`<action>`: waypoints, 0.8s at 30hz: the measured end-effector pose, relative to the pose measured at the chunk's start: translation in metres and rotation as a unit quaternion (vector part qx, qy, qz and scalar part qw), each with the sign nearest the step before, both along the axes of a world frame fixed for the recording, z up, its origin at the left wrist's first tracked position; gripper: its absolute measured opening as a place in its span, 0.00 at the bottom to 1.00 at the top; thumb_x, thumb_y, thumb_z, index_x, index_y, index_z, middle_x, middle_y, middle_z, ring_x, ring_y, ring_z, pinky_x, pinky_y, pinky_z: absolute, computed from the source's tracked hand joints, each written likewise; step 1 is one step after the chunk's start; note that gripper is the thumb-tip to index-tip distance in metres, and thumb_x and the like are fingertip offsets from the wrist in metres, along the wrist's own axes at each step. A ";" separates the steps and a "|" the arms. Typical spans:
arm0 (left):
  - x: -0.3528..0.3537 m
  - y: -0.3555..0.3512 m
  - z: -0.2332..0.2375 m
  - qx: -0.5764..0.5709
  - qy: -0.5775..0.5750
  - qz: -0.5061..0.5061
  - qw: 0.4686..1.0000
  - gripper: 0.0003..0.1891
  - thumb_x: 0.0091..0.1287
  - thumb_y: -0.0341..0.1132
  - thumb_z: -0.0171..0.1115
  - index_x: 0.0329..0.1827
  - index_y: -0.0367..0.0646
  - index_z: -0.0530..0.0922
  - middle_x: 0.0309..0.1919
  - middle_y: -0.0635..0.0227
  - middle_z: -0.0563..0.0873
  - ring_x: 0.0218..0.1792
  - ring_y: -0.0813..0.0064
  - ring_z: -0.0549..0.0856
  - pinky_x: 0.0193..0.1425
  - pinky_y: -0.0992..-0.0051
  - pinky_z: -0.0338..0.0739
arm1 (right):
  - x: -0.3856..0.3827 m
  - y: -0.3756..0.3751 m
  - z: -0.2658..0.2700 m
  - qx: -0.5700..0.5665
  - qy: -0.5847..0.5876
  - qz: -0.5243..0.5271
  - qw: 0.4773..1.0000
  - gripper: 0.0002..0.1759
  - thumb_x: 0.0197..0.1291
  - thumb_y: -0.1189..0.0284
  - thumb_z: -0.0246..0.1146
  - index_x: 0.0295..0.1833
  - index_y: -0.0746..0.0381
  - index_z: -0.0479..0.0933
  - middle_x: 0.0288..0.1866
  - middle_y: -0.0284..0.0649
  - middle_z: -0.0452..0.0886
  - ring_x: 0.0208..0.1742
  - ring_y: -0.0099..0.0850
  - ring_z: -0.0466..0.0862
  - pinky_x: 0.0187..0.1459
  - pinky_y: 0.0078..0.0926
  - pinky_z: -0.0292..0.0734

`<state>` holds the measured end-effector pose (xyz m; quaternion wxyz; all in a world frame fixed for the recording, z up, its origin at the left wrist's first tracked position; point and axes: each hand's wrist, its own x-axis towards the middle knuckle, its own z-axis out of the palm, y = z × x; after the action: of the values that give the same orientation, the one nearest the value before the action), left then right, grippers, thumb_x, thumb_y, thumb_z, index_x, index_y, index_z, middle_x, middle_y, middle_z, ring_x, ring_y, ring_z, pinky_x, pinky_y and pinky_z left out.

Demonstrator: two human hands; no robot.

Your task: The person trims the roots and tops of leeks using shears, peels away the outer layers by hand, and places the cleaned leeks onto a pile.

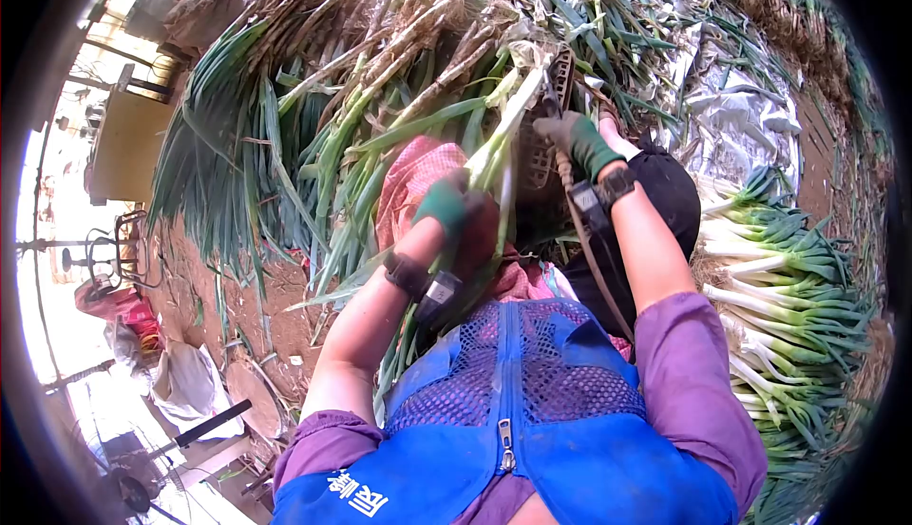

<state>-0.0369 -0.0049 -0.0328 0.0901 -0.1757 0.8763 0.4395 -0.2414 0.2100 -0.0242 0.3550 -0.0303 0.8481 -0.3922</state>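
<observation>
My left hand (448, 204), in a green and grey glove, is closed around the green part of a leek (486, 159) above a pink checked cloth (413, 178). The leek slants up to the right, its pale end near a plastic crate (538, 150). My right hand (576, 141), gloved too, is wrapped round a dark tool with a hose (591, 259) hanging below it. The tool's tip points up beside the leek's pale end. Both wrists carry dark devices.
A large heap of untrimmed leeks (237, 135) with roots lies at the upper left. Cleaned white-stemmed leeks (760, 283) are stacked at the right. Leaf scraps and white sheeting (741, 112) cover ground at the upper right. A round stool (258, 397) stands at the lower left.
</observation>
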 end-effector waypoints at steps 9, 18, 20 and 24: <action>-0.002 -0.016 0.049 0.390 -0.067 0.085 0.914 0.06 0.69 0.30 0.61 0.43 0.38 0.82 0.31 0.68 0.86 0.30 0.76 0.84 0.37 0.75 0.80 | 0.023 0.009 -0.035 -0.188 0.008 0.028 0.982 0.25 0.58 0.55 0.68 0.49 0.67 0.83 0.36 0.44 0.87 0.33 0.33 0.86 0.37 0.31 0.81; 0.005 -0.021 0.056 0.448 -0.085 0.099 0.885 0.07 0.69 0.30 0.59 0.45 0.40 0.82 0.34 0.70 0.85 0.34 0.80 0.84 0.40 0.78 0.80 | 0.100 0.012 0.031 -0.174 -0.071 -0.032 0.982 0.25 0.59 0.58 0.68 0.55 0.65 0.79 0.34 0.38 0.83 0.28 0.27 0.83 0.31 0.27 0.79; 0.007 -0.020 0.047 0.437 -0.096 0.087 0.890 0.09 0.69 0.31 0.60 0.48 0.40 0.81 0.35 0.71 0.85 0.34 0.81 0.84 0.41 0.78 0.80 | 0.078 0.011 -0.003 -0.171 -0.046 -0.039 0.983 0.26 0.59 0.59 0.67 0.53 0.70 0.78 0.31 0.39 0.83 0.27 0.29 0.84 0.30 0.29 0.79; 0.037 0.007 0.041 0.119 0.085 0.001 0.989 0.19 0.70 0.40 0.61 0.59 0.37 0.78 0.38 0.63 0.87 0.38 0.69 0.85 0.49 0.69 0.82 | 0.078 0.007 0.014 -0.182 -0.023 -0.069 0.981 0.27 0.59 0.56 0.68 0.54 0.69 0.79 0.31 0.38 0.83 0.27 0.28 0.83 0.31 0.28 0.79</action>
<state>-0.0001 0.0019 0.0083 0.0349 -0.1262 0.8223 0.5538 -0.1630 0.2169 -0.0101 0.3348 -0.0268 0.7542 -0.5643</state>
